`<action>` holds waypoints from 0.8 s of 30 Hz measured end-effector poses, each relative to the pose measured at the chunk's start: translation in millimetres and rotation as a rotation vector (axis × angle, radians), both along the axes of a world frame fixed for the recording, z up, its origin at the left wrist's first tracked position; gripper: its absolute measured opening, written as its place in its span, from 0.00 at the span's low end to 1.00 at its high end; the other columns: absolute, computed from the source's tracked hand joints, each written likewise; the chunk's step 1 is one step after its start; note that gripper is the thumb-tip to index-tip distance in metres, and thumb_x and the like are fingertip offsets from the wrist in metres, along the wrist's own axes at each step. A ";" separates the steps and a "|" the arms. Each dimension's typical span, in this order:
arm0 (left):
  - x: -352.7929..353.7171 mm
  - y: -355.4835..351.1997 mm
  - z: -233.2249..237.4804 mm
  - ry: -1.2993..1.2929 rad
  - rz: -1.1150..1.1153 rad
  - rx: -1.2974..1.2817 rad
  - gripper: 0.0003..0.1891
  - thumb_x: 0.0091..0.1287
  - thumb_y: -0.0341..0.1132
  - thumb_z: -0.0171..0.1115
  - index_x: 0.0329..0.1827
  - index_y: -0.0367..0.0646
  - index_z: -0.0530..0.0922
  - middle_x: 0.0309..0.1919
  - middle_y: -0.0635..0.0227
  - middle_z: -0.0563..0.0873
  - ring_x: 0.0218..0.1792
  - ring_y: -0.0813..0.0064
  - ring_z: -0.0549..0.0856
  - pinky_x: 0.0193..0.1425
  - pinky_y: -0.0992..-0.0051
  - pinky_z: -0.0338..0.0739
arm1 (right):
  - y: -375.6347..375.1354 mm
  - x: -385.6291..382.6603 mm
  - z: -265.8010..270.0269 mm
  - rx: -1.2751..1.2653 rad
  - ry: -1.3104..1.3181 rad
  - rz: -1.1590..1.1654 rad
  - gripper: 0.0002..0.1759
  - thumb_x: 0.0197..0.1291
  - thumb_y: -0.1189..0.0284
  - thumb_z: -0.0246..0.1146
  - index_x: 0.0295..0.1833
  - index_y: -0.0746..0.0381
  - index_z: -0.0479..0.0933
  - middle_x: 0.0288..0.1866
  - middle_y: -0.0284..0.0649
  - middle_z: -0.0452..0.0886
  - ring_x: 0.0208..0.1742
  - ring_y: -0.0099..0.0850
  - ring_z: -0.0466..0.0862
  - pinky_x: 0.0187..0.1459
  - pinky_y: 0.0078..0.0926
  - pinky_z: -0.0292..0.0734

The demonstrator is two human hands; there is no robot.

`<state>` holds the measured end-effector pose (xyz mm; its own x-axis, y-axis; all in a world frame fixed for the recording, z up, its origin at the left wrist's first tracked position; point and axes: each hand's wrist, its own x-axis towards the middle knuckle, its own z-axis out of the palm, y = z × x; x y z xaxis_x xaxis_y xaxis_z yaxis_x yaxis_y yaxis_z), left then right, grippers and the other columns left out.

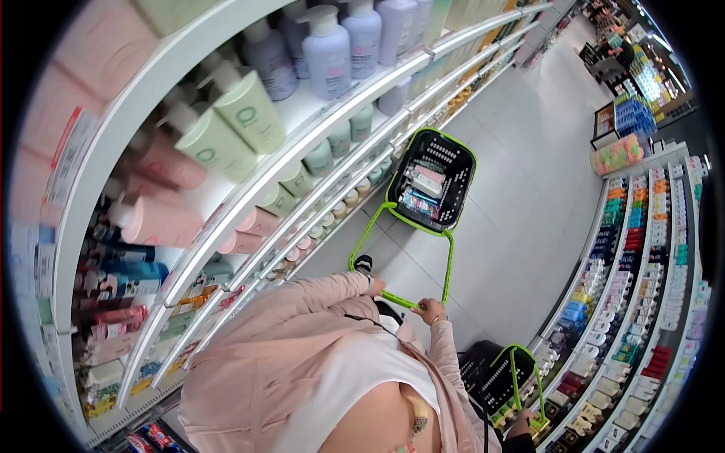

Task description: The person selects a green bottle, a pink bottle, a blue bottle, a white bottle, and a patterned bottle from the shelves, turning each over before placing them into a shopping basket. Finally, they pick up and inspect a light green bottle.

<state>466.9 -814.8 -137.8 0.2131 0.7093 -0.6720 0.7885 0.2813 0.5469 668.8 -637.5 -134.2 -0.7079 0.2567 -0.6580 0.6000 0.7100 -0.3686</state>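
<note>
A black shopping basket point(431, 181) with a lime-green rim is on the tiled floor ahead, its long green handle point(451, 264) pulled toward me. Inside lie a pink-and-white package point(427, 180) and a colourful pack point(420, 204); their labels are too small to read. My right hand point(430, 309) is closed around the near bar of the handle. At the bar's left corner my left hand point(375, 285) is closed on it too, its fingers partly hidden by the pink sleeve.
Shelves point(393, 83) of lilac pump bottles point(326, 53) and green pump bottles point(249, 113) run along the left. Curved shelves of small packs point(596, 332) line the right. Behind at lower right, another person's hand point(521, 424) is beside a second black basket point(495, 381).
</note>
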 end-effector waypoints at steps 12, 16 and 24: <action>-28.5 34.2 28.0 0.044 0.424 0.060 0.29 0.62 0.62 0.42 0.32 0.45 0.81 0.29 0.54 0.83 0.35 0.53 0.81 0.43 0.57 0.72 | 81.9 -54.7 37.9 -0.416 0.094 0.194 0.21 0.50 0.54 0.65 0.38 0.62 0.77 0.25 0.42 0.78 0.26 0.31 0.76 0.29 0.29 0.70; -28.5 52.1 62.1 0.134 0.632 0.054 0.28 0.60 0.62 0.44 0.33 0.48 0.82 0.25 0.61 0.83 0.34 0.55 0.82 0.51 0.47 0.63 | 108.8 -80.6 53.9 -0.595 0.002 0.346 0.17 0.55 0.58 0.60 0.39 0.62 0.77 0.25 0.43 0.77 0.26 0.35 0.77 0.31 0.30 0.69; 14.5 138.7 100.1 0.697 1.450 0.279 0.26 0.49 0.45 0.65 0.53 0.50 0.71 0.59 0.60 0.63 0.62 0.57 0.58 0.64 0.46 0.46 | 156.4 -114.3 71.8 -0.657 0.209 0.561 0.19 0.58 0.55 0.56 0.34 0.63 0.74 0.23 0.48 0.75 0.26 0.41 0.77 0.30 0.35 0.69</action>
